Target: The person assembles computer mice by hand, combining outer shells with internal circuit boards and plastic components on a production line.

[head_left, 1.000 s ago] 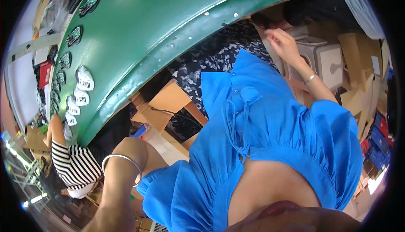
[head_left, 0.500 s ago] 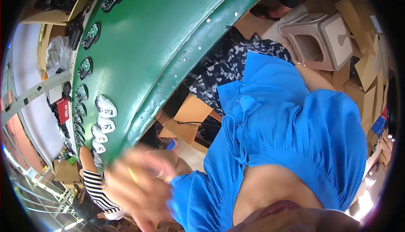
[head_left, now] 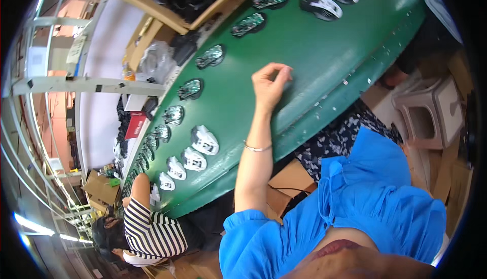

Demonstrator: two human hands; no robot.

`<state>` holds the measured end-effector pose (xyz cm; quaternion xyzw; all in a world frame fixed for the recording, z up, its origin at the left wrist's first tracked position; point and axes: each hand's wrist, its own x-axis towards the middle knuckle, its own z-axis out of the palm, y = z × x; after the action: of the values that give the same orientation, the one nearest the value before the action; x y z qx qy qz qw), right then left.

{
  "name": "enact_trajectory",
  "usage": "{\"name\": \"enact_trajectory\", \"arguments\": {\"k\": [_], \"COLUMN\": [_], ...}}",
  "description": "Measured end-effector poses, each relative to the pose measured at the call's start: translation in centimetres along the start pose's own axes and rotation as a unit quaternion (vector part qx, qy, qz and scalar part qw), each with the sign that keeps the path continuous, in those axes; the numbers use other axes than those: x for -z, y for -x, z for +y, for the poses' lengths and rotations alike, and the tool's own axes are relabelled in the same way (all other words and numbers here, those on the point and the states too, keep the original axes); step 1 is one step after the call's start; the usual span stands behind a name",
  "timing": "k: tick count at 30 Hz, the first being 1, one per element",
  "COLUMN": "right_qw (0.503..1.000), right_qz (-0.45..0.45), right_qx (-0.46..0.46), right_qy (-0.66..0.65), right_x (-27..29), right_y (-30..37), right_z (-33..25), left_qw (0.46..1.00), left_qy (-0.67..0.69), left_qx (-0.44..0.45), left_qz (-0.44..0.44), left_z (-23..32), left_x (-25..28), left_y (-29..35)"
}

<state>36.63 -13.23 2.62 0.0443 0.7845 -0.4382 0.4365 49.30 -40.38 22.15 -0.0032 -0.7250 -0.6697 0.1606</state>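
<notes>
Over the middle of the green table [head_left: 304,50], my left hand [head_left: 271,83] hangs with its fingers curled in and the thumb against them. Nothing sticks out of the fingers; whether something small is inside I cannot make out. A thin bracelet circles its wrist. Nearest to it on the left lie black mouse bases with green circuit boards [head_left: 209,56], in a row along the far edge. Black-and-white mouse shells [head_left: 322,7] lie beyond at the upper right. White shells with dark marks [head_left: 204,140] form a line at the left. My right hand does not show.
A cardboard box of black parts [head_left: 190,0] stands past the far edge, near a crumpled plastic bag [head_left: 157,60] and a red box [head_left: 135,124]. A co-worker in a striped top [head_left: 157,233] sits at the left end. A beige stool [head_left: 428,109] stands at right.
My left hand, blurred low at the left before, is now out over the table's middle. The view has turned, bringing the parts box and black-and-white shells into sight.
</notes>
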Motion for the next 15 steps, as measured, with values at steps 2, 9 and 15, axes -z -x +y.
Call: {"name": "enact_trajectory", "arguments": {"k": [2, 9, 15], "right_qw": [1.000, 0.988, 0.957], "right_qz": [-0.008, -0.023, -0.019], "right_qx": [-0.020, -0.141, -0.279], "right_qy": [-0.020, -0.056, -0.072], "right_x": [0.0, 3.5, 9.0], "right_y": [-0.9, -1.4, 0.2], "right_z": [-2.0, -2.7, 2.8], "left_qw": [1.000, 0.998, 0.998], "left_qy": [0.000, 0.021, -0.028], "left_qx": [0.001, -0.044, -0.048], "left_qz": [0.023, -0.037, -0.041], "left_z": [-0.1, 1.1, 2.1], "left_x": [-0.4, -0.9, 0.0], "left_y": [0.3, 0.3, 0.4]}}
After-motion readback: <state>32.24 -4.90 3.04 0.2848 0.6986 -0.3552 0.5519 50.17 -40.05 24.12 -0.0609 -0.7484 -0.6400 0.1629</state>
